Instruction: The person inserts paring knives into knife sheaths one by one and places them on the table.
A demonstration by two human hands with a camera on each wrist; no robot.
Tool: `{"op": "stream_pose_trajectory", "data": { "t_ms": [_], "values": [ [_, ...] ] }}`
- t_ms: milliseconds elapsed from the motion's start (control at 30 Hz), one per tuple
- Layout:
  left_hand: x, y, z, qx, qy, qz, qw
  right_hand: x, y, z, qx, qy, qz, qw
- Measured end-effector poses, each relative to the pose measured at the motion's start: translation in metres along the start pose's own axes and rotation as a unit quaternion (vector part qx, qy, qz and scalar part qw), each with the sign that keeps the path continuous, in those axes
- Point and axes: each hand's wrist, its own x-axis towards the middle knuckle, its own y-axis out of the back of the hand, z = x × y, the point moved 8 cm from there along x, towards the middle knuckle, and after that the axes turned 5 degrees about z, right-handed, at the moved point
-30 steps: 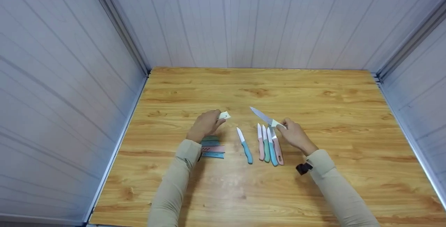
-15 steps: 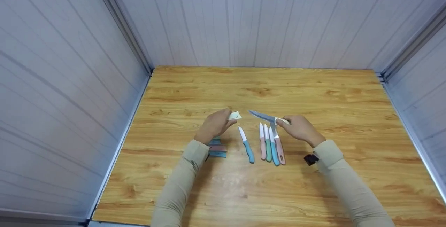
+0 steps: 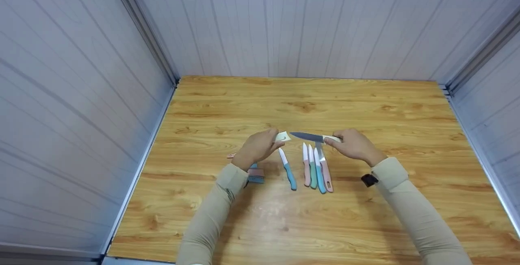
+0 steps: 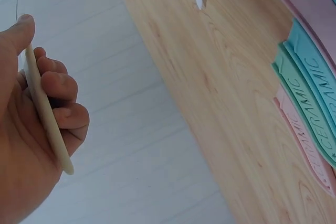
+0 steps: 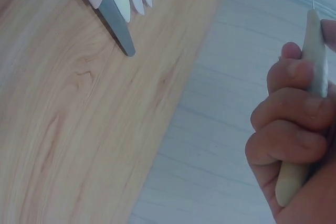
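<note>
Knife (image 3: pixel 315 137) and white sheath (image 3: pixel 282 137) now nearly meet at the head view's centre, apart but seemingly close to lined up: my left hand (image 3: pixel 260 147) has moved right, my right hand (image 3: pixel 355 145) has levelled the blade, and a pink sheath (image 3: pixel 230 155) has appeared further left. Left wrist view: fingers (image 4: pixel 60 85) clamp the white sheath. Right wrist view: fingers (image 5: pixel 289 100) curl around the knife's handle (image 5: pixel 315 40).

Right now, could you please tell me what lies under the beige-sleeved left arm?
From above, a flat pink sheath shows between two flat blue sheaths beside that arm, which covers the rest. The left wrist camera reveals a flat green sheath too.
</note>
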Motion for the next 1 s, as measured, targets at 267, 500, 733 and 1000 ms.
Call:
{"op": "stream_pose_trajectory", "data": {
  "t_ms": [267, 500, 733, 1000],
  "values": [
    [-0.0011, -0.0026, 0.0011, -0.008, -0.004, -0.017, 0.9998, 0.0004, -0.0051, -0.0021, -0.002, 0.002, -0.024, 1.000],
    [-0.0014, -0.0028, 0.0025, -0.015, -0.015, -0.022, 0.9995, 0.0001, -0.0064, -0.0033, -0.003, 0.005, -0.033, 0.999],
    [-0.0012, -0.0028, 0.0034, -0.029, -0.033, -0.016, 0.9989, 0.0019, -0.0036, -0.0026, -0.010, 0.005, -0.025, 1.000],
    [-0.0008, -0.0036, 0.0034, -0.023, -0.031, -0.021, 0.9990, 0.0033, -0.0062, -0.0042, -0.020, 0.013, -0.034, 0.999]
  ]
}}
